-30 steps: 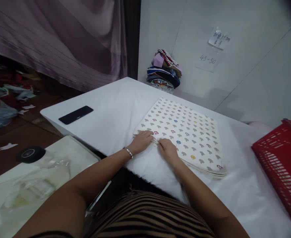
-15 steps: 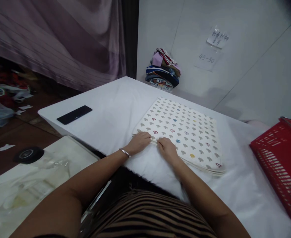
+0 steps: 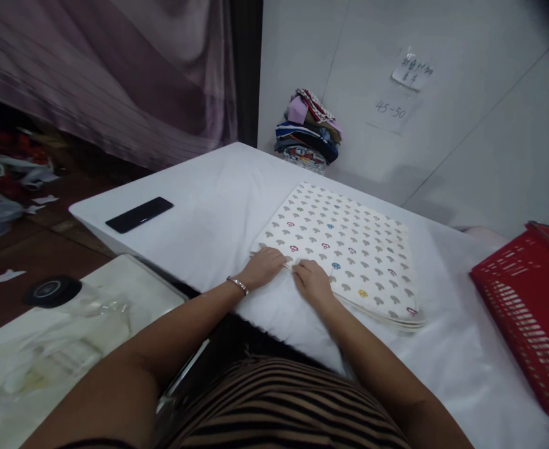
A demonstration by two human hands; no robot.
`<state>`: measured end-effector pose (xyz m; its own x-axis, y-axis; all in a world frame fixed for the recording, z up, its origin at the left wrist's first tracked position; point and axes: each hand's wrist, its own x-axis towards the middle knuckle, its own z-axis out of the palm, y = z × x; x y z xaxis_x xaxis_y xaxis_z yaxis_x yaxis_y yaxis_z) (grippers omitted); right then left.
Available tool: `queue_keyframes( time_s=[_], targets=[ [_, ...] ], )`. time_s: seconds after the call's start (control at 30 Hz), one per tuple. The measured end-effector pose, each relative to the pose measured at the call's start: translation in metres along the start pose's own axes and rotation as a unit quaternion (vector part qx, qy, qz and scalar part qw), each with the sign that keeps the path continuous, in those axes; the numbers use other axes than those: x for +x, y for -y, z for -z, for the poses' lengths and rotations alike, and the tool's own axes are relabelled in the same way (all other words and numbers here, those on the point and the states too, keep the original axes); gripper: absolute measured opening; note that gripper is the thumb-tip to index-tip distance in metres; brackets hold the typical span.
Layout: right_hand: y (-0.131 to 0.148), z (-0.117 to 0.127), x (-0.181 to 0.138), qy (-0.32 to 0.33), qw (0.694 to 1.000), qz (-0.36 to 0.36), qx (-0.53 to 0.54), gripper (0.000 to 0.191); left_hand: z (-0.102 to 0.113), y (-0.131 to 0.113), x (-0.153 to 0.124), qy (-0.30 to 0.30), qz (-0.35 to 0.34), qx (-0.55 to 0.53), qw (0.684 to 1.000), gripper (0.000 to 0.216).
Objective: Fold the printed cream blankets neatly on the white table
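Observation:
A folded cloth [image 3: 344, 243], cream with small grey and coloured mushroom prints, lies flat in several layers on the white-covered table [image 3: 204, 193]. My left hand [image 3: 265, 267] grips its near edge towards the left corner, fingers curled over the layers. Close beside it, my right hand [image 3: 312, 280] pinches the same edge. Between the two hands a short bit of the layered edge shows. The fingertips' undersides are hidden. A silver bracelet [image 3: 238, 285] sits on my left wrist.
A black phone [image 3: 139, 214] lies on the table's left part. At the right stands a red plastic basket [image 3: 526, 299]. Folded clothes [image 3: 308, 131] are stacked against the back wall. Lower left, a white surface [image 3: 129, 274] holds clear plastic and a round black object [image 3: 52, 291].
My right hand has shifted slightly left along the cloth's near edge, closer to my left hand. The cloth stays in place.

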<state>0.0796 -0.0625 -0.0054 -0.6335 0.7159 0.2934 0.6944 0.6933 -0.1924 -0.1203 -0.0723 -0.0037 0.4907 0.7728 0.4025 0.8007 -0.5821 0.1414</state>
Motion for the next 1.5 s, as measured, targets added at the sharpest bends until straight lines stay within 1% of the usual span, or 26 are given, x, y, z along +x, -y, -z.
queue_keyframes(
  time_s=[0.1,0.2,0.3,0.47,0.67,0.83,0.97,1.13,1.23,1.3,1.43,1.5],
  targets=[
    [-0.001,-0.001,0.001,0.003,1.000,-0.008,0.006,0.026,0.001,0.002,-0.002,0.000,0.008,-0.005,1.000,0.020],
    [-0.001,0.000,0.003,0.016,1.000,-0.009,0.006,0.026,0.005,0.007,-0.004,0.012,0.011,0.010,1.000,0.020],
    [0.000,0.002,0.004,0.028,1.000,-0.004,-0.006,0.027,0.009,0.012,-0.008,0.022,0.015,0.021,0.999,0.019],
    [0.005,0.004,0.009,0.038,0.999,0.003,-0.033,0.027,0.014,0.016,-0.013,0.018,0.028,0.035,0.999,0.021],
    [0.012,0.007,0.016,0.068,0.996,0.006,-0.052,0.026,0.015,0.017,-0.014,0.033,0.033,0.042,0.998,0.023],
    [0.012,0.008,0.019,0.080,0.995,-0.010,-0.061,0.024,0.014,0.022,-0.013,0.040,0.035,0.030,0.998,0.024],
    [0.014,0.006,0.027,0.092,0.993,-0.009,-0.072,0.024,0.015,0.025,-0.013,0.037,0.046,0.021,0.998,0.024],
    [0.020,-0.003,0.044,0.090,0.992,0.010,-0.089,0.022,0.019,0.027,-0.013,0.024,0.068,-0.003,0.997,0.020],
    [0.023,-0.006,0.050,0.090,0.991,0.015,-0.095,0.020,0.022,0.030,-0.019,-0.005,0.112,0.002,0.994,0.019],
    [0.024,-0.007,0.052,0.090,0.992,0.018,-0.092,0.021,0.025,0.032,-0.026,-0.032,0.165,0.010,0.986,0.021],
    [0.027,-0.006,0.055,0.091,0.992,0.029,-0.085,0.023,0.027,0.033,-0.040,-0.069,0.288,0.032,0.955,0.024],
    [0.029,-0.006,0.058,0.094,0.991,0.034,-0.084,0.023,0.026,0.030,-0.045,-0.084,0.336,0.047,0.937,0.027]
  ],
)
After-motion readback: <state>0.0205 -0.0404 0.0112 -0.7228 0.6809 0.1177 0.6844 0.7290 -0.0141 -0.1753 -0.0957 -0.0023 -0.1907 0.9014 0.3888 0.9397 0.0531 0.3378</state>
